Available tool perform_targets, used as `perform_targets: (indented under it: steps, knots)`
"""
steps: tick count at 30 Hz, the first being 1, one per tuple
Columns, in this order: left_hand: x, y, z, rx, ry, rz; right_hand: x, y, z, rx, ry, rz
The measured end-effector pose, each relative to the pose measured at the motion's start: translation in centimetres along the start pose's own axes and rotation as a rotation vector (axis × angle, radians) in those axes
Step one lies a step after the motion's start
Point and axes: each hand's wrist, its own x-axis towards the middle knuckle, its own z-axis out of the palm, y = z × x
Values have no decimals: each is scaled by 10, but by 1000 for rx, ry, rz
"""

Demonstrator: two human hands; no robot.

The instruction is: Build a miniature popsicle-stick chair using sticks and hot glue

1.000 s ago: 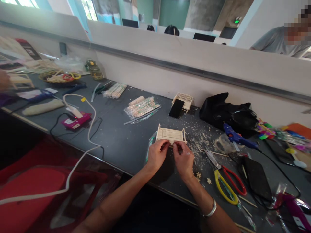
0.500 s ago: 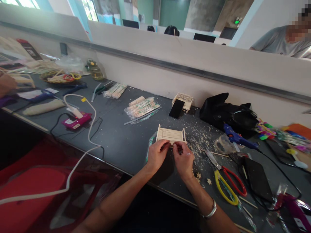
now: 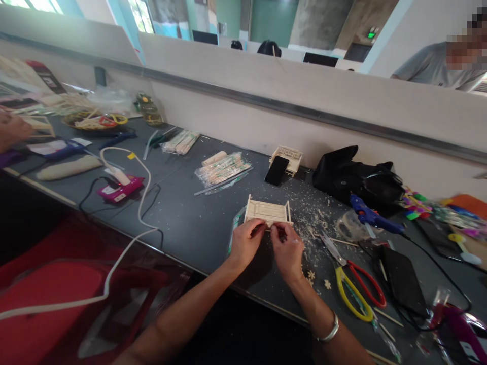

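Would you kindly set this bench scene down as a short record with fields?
Surface: dark grey table, strewn with wood shavings
Left hand: fingers on the near edge of the small wooden frame model
Right hand: fingers on the same edge, beside the left
Right of hands: scissors with yellow and red handles, blue glue gun, black bag
Behind model: black phone, packets of sticks
Far left: another person's hand

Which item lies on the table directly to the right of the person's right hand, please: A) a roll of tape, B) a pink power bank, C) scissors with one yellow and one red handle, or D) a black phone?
C: the scissors lie just right of the right hand, which, with the left hand, touches the small wooden stick frame.
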Motion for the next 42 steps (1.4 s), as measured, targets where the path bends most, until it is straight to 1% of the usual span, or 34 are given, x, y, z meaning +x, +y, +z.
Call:
perform_targets:
  steps: [7,14,24,29,32,35,39,40,42]
  knots:
    - [0,-1,1,14,1,38,0,1,1,17,-5,6]
    - [-1,-1,1,14,-11,19,-1,0,0,26,-6,19]
    - [-1,4,-1,-7,-38,-35,-1,-1,-3,36,-14,40]
    - [-2,4,-1,1,-33,-23,-2,-2,-6,49,-15,50]
    - [-3,3,-3,7,-23,-21,-3,-5,-11,65,-25,52]
    - [-5,2,-5,10,-26,-21,-7,-10,-21,84,-34,62]
    - [-9,-1,-7,-25,-48,-7,-14,-15,-38,104,-88,129]
    - [-10,-1,-7,-30,-51,-4,-15,-15,-40,95,-107,128]
    - [-9,0,-8,-20,-53,16,-18,-12,-42,40,-143,65]
